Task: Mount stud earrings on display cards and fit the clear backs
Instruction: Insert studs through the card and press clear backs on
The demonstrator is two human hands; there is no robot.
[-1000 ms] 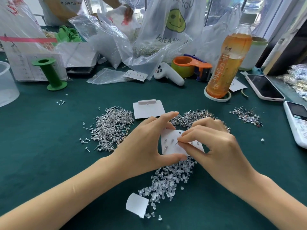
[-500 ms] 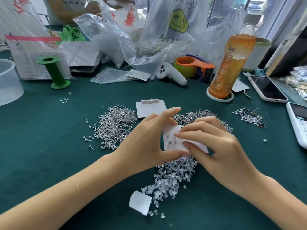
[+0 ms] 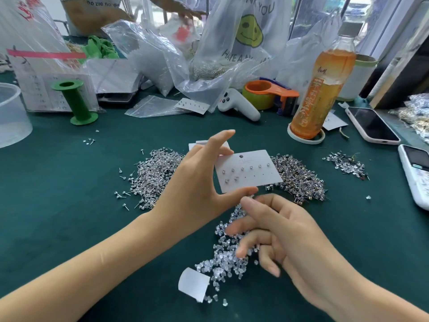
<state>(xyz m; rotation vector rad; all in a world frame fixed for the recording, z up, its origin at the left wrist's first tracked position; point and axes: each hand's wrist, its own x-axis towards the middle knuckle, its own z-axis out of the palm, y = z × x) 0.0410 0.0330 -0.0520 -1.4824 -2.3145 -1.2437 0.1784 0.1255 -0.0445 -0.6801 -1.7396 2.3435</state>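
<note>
Holding a white display card (image 3: 250, 174) up over the green tabletop (image 3: 58, 205) with the left hand (image 3: 197, 182), thumb under the near edge and a finger on the far edge, index finger sticking straight up. Carrying on the card a row of six stud earrings (image 3: 246, 168) plus two more lower left, the other holes showing bare. Hovering with the right hand (image 3: 285, 231) just below the card, palm turned inward, fingers loosely curled and gripping nothing visible, above a scatter of clear backs (image 3: 225, 259). Lying beside those backs, a curled white slip (image 3: 193, 284). Resting to the left, a heap of loose silver studs (image 3: 153, 175); behind the card to the right, a second heap (image 3: 299, 180). Standing further back, an orange drink bottle (image 3: 322, 89), a green spool (image 3: 74, 103) and a tape dispenser (image 3: 269, 94). Lying at the right edge, a phone (image 3: 371, 124).
</note>
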